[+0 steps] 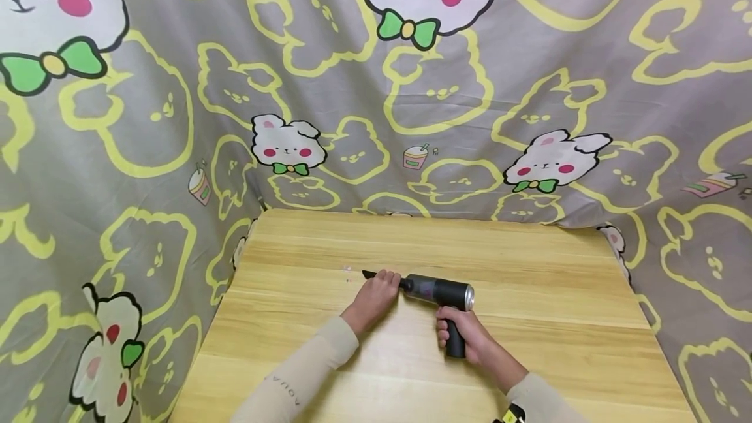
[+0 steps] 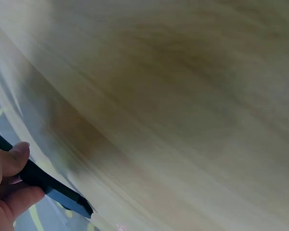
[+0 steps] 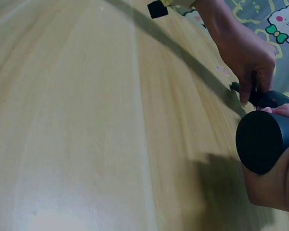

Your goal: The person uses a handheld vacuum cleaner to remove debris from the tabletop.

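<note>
A black handheld vacuum cleaner (image 1: 451, 292) with a see-through front section is held above the wooden table, its nose towards the left. My right hand (image 1: 470, 331) is wrapped round its handle (image 1: 455, 343); the round handle end (image 3: 259, 142) shows large in the right wrist view. On the slim black nozzle (image 2: 58, 188), my left hand (image 1: 375, 297) grips with thumb and fingers, leaving the tip (image 1: 368, 274) sticking out. Small pale and pinkish scraps (image 1: 348, 269) lie on the table just left of that tip.
The light wooden table (image 1: 294, 240) reaches to a grey curtain (image 1: 352, 96) printed with yellow outlines and rabbit faces, which hangs along its back and sides. The left forearm casts a shadow across the tabletop in the right wrist view.
</note>
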Motion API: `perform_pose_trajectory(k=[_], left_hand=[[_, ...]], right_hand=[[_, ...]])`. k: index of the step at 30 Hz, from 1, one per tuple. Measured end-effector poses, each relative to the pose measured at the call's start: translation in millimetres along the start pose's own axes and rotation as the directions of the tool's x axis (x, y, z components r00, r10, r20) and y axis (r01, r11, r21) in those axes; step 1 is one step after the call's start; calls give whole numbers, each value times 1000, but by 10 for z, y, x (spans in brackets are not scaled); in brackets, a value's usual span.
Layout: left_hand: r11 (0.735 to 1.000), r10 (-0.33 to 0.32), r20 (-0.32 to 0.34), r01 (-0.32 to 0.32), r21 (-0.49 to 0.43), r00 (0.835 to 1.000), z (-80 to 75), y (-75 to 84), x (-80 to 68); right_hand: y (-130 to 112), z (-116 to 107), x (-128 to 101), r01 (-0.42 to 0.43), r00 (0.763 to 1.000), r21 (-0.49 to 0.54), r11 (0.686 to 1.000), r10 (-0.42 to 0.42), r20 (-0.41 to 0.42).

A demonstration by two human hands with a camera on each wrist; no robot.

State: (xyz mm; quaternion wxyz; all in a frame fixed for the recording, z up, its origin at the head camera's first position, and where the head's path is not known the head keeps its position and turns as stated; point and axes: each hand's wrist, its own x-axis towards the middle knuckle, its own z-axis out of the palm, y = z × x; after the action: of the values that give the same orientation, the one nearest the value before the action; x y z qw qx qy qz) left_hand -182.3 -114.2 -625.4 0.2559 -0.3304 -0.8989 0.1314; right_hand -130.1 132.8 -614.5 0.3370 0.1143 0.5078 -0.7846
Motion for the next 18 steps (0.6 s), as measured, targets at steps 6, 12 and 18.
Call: perform_pose_trajectory(k=[6, 12, 18], left_hand=[[1000, 15, 11, -15, 7, 1000, -14, -50, -62], [1000, 24, 20, -25, 11, 1000, -7, -98, -137], [999, 29, 4, -29, 30, 1000, -14, -147, -204]], right_hand=[[74, 114, -19, 15, 999, 23, 1000, -14, -43], [105, 207, -21, 28, 998, 19, 999, -27, -60], [96, 282, 3, 33, 996, -18, 999, -35, -80]])
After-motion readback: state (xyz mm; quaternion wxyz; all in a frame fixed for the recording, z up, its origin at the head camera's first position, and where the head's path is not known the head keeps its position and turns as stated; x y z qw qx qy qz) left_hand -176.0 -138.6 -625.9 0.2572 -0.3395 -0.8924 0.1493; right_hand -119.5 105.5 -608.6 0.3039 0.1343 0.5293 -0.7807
